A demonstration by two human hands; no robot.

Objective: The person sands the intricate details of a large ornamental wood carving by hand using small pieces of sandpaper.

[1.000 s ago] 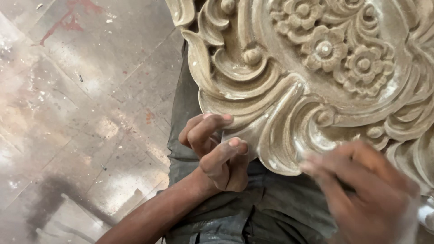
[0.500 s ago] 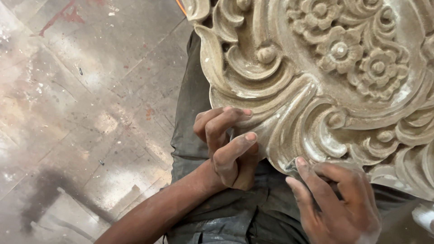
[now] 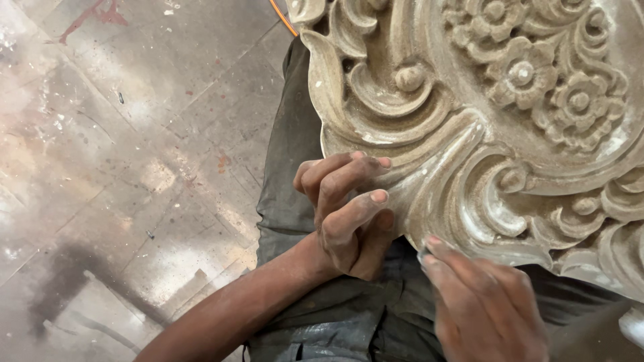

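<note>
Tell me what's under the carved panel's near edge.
Under the carved panel lie the person's lap in dusty grey trousers and the left hand's curled fingers at its rim. The right hand touches the edge. Whatever else supports the panel is covered.

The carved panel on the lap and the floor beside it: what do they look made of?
Carved panel: likely wood, possibly stone; pale tan, matte, unfinished, dusted white in the scroll grooves. Floor: looks like concrete or stone slabs, grey-brown, scuffed, with seams, dust and a red stain.
</note>
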